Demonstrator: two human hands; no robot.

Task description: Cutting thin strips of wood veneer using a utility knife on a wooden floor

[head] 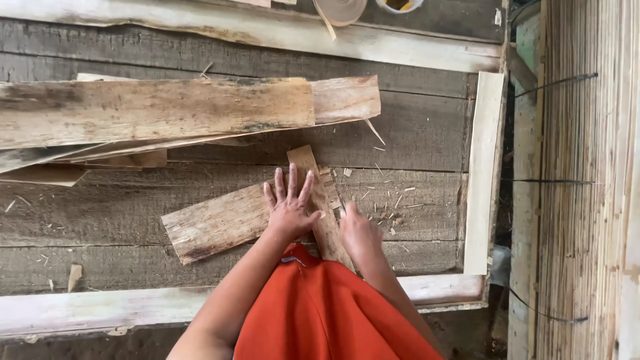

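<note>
- Head view, centre: the left hand (289, 203) lies flat, fingers spread, palm down on a wood veneer sheet (217, 223); it presses rather than grasps.
- The veneer sheet rests on the grey plank worktable (100, 207), tilted slightly, its right end under the hand.
- A narrow veneer strip (319, 200) runs from upper left to lower right across the sheet's right end, passing between the two hands.
- The right hand (360, 233) is clenched around a thin blade (338, 197), whose tip meets the strip's right edge.
- Small wood chips (393, 200) lie scattered on the table just right of the blade.
- Upper left: a stack of long veneer sheets (153, 110), well apart from the hands.
- Right: a pale upright board (483, 173) edges the table; beyond it stand bundled thin veneers (580, 167).
- Top edge: a tape roll (341, 9), partly cut off.
- Bottom: an orange garment (320, 313) covers the person's lap.
</note>
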